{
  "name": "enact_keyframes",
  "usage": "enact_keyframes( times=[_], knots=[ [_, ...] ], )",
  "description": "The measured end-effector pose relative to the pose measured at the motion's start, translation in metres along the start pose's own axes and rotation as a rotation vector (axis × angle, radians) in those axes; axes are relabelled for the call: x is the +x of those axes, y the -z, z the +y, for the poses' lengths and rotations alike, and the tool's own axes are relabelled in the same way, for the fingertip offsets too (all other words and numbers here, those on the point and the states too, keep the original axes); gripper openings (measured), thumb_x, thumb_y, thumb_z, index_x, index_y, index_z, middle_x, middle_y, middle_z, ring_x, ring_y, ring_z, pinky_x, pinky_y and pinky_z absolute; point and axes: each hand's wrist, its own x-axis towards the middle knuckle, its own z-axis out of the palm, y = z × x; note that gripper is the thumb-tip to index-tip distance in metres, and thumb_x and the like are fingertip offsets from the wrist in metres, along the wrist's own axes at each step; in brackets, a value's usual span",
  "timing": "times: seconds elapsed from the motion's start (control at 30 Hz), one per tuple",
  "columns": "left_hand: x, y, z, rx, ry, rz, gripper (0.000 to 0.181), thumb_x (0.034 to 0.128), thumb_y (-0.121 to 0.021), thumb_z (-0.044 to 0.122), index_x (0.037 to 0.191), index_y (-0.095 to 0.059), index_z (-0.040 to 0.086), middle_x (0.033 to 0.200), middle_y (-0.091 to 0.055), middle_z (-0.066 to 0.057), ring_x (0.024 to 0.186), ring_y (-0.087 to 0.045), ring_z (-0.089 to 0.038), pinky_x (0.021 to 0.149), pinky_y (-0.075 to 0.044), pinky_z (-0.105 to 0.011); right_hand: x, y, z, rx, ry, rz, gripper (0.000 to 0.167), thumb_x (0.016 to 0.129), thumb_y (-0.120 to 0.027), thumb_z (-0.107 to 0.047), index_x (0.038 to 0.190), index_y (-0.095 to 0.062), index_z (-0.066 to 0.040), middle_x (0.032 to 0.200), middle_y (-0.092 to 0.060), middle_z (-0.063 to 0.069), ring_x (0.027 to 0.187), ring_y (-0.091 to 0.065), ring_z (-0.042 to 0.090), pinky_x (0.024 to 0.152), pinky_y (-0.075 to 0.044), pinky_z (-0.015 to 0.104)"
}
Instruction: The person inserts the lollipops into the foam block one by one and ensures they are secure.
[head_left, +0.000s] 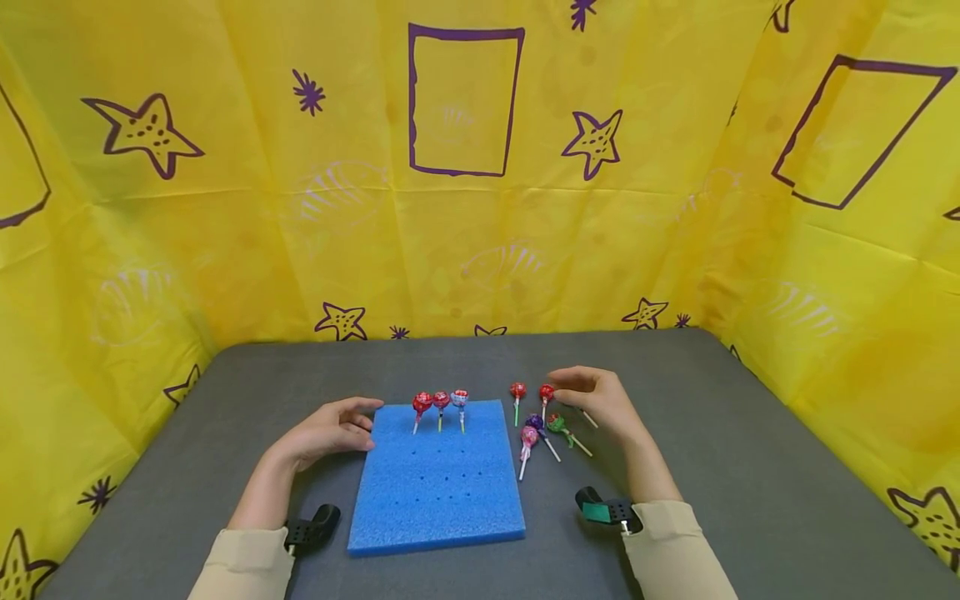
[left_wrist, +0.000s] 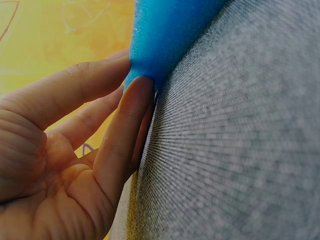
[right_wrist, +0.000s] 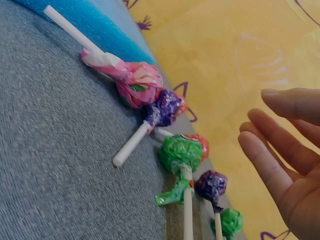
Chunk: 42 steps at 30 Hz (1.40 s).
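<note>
A blue foam board [head_left: 442,525] with rows of small holes lies on the table. Three lollipops stand upright near its far edge: one red [head_left: 422,402], another red [head_left: 440,400], and one blue and white [head_left: 460,397]. At the board's left far corner, extended fingers of my left hand [head_left: 330,433] touch the edge. My right hand [head_left: 600,400] hovers over loose lollipops with fingers apart, holding nothing. Around it lie a red lollipop [head_left: 547,391], a pink one [right_wrist: 140,85], a purple one [right_wrist: 165,107] and a green one [right_wrist: 180,152]. Another is partly hidden behind the hand.
The grey tabletop [head_left: 247,383] extends around the board. A yellow patterned cloth [head_left: 480,225] hangs behind and along both sides. Another red lollipop [head_left: 517,389] with a green stick lies right of the board's far corner. Black bands [head_left: 313,529] sit at both wrists.
</note>
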Motion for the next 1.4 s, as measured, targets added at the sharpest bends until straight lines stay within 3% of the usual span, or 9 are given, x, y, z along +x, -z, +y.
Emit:
enact_keyframes(
  times=[0.17,0.4,0.5,1.1,1.4],
  knots=[
    [0.000,0.000,0.001,0.004,0.000,0.005,0.072,0.0839,-0.076,0.017,0.146,-0.042,0.005,0.112,-0.055,-0.015,0.095,-0.056,-0.022,0.081,-0.051,-0.030,-0.001,0.005,0.003,-0.050,-0.010,-0.017,0.033,0.091,-0.068,-0.009,0.121,-0.066,0.004,0.122,-0.068,0.024,0.106,-0.069,0.025,0.086,-0.051,0.017],
    [-0.001,-0.001,0.002,0.006,0.005,0.017,0.071,0.0834,-0.077,0.018,0.145,-0.044,0.005,0.111,-0.056,-0.015,0.096,-0.055,-0.022,0.079,-0.052,-0.029,-0.001,0.008,0.008,-0.143,-0.022,-0.069,0.033,0.091,-0.068,-0.011,0.121,-0.067,0.002,0.120,-0.069,0.023,0.105,-0.069,0.027,0.092,-0.056,0.038],
    [-0.001,-0.002,0.002,0.005,0.007,0.022,0.071,0.0833,-0.077,0.018,0.145,-0.044,0.005,0.112,-0.056,-0.015,0.096,-0.055,-0.022,0.080,-0.052,-0.029,0.000,0.009,0.010,-0.177,-0.043,-0.085,0.033,0.089,-0.070,-0.011,0.119,-0.068,0.001,0.118,-0.070,0.021,0.102,-0.069,0.026,0.092,-0.056,0.041],
    [-0.001,-0.002,0.001,-0.011,0.008,0.017,0.072,0.0834,-0.076,0.016,0.146,-0.043,0.005,0.112,-0.055,-0.015,0.096,-0.055,-0.022,0.079,-0.051,-0.029,-0.003,-0.001,0.011,-0.332,-0.129,-0.108,0.027,0.080,-0.079,-0.018,0.104,-0.076,-0.005,0.099,-0.076,0.010,0.084,-0.063,0.014,0.074,-0.051,0.028],
    [0.000,-0.002,-0.001,-0.003,0.009,0.018,0.073,0.0829,-0.076,0.016,0.146,-0.042,0.006,0.113,-0.055,-0.016,0.096,-0.055,-0.023,0.079,-0.051,-0.030,-0.006,-0.007,0.010,-0.340,-0.159,-0.082,0.024,0.078,-0.080,-0.016,0.099,-0.076,-0.006,0.094,-0.075,0.008,0.077,-0.061,0.013,0.069,-0.050,0.026]
  ],
)
